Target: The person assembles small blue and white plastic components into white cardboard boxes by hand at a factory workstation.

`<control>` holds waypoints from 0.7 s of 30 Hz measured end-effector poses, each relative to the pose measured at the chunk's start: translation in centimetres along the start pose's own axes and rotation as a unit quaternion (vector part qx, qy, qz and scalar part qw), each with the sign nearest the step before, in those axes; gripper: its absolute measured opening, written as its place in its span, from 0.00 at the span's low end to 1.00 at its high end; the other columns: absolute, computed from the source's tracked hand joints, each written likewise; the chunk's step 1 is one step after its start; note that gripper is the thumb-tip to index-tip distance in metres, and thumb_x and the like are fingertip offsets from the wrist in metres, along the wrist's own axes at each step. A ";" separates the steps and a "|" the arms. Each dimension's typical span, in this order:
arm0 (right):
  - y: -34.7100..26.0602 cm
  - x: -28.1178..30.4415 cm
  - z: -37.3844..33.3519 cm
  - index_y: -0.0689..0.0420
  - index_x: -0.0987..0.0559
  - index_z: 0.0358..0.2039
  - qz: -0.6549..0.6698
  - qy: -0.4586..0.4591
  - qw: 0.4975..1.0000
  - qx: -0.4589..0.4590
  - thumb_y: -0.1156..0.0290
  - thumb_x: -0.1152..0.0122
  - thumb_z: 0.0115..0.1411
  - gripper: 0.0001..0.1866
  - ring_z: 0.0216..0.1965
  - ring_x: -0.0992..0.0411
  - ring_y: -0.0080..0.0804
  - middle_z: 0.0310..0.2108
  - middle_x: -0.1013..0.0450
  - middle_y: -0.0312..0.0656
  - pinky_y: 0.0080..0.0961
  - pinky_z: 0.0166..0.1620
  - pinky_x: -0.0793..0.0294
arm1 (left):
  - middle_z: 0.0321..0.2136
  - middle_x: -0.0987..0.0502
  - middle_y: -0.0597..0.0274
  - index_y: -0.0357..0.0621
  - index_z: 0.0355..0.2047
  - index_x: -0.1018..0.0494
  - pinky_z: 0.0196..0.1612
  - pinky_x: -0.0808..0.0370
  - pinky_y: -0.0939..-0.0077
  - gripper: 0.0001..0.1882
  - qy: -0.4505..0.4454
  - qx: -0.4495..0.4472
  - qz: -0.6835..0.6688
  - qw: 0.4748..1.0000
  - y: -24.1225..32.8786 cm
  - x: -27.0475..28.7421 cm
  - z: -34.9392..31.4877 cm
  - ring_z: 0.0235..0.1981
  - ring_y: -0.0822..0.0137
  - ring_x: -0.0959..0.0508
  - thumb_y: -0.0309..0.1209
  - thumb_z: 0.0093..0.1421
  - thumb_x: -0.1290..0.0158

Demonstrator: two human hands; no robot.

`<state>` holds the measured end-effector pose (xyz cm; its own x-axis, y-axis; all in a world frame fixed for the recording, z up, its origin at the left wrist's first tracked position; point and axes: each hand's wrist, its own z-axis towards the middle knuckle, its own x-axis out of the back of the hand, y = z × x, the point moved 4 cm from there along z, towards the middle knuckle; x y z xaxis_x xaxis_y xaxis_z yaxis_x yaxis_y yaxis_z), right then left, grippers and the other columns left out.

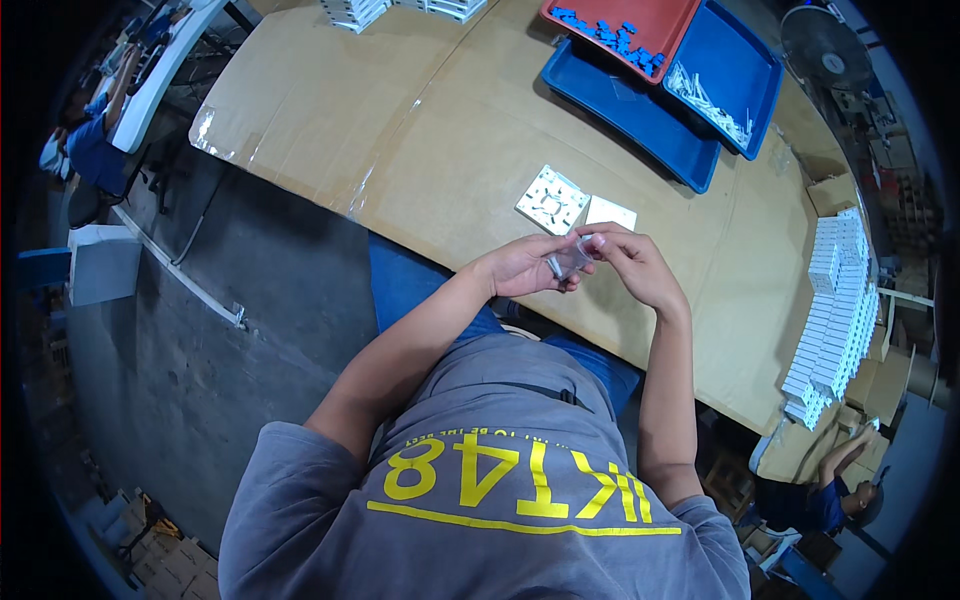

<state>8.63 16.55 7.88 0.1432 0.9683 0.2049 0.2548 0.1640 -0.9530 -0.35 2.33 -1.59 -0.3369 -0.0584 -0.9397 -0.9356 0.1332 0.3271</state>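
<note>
Between my two hands, over the near table edge, is a small clear plastic bag (572, 260) with a slim whitish piece showing at its left side. My left hand (527, 267) lies palm up under the bag, its fingers curled round it. My right hand (637, 264) pinches the bag's upper right side between thumb and fingers. Just beyond them a white square plate with dark slots (552, 200) lies on the cardboard-covered table (420, 150). A plain white square piece (611, 213) lies beside it, partly behind my right fingers.
At the far right stand a red tray (660, 25) of blue parts, a blue tray (755, 75) of white sticks and a lower blue tray (625, 110). White pieces are stacked (832, 310) along the right edge. People work at left and lower right.
</note>
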 end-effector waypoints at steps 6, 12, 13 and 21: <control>1.3 -2.3 -0.3 0.67 0.18 0.52 0.012 -0.033 0.997 -0.070 0.61 0.47 0.77 0.20 0.43 0.25 0.26 0.52 0.24 0.42 0.25 0.51 0.25 | 0.46 0.18 0.58 0.44 0.59 0.28 0.50 0.21 0.65 0.22 0.005 0.002 0.013 1.000 -0.6 0.4 0.0 0.39 0.67 0.19 0.46 0.76 0.52; -0.6 -1.7 -0.1 0.68 0.19 0.50 -0.039 -0.013 0.997 -0.063 0.61 0.48 0.77 0.20 0.39 0.27 0.25 0.49 0.25 0.42 0.25 0.46 0.25 | 0.46 0.19 0.59 0.46 0.59 0.28 0.49 0.21 0.65 0.21 0.007 -0.003 0.015 1.000 -0.5 0.6 -0.1 0.39 0.68 0.20 0.45 0.76 0.51; -1.3 -1.3 -0.2 0.68 0.19 0.50 -0.029 -0.002 0.998 -0.048 0.61 0.47 0.77 0.20 0.38 0.27 0.25 0.48 0.25 0.43 0.25 0.45 0.25 | 0.46 0.19 0.59 0.46 0.59 0.28 0.49 0.21 0.65 0.21 0.000 -0.001 0.012 1.000 -0.3 0.3 0.0 0.39 0.68 0.20 0.45 0.76 0.51; -0.2 -3.0 0.1 0.70 0.18 0.44 -0.038 -0.046 0.997 -0.039 0.61 0.45 0.76 0.20 0.38 0.24 0.28 0.47 0.25 0.45 0.26 0.43 0.23 | 0.43 0.20 0.58 0.37 0.54 0.26 0.51 0.21 0.63 0.18 0.015 -0.021 0.050 0.998 -0.1 1.3 0.0 0.42 0.63 0.18 0.40 0.75 0.51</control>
<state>8.07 13.68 7.41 0.0336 0.9674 0.2510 0.3352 0.2256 -0.9147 -0.72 2.29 -2.79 -0.4305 -0.0766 -0.8993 -0.9009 0.0980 0.4229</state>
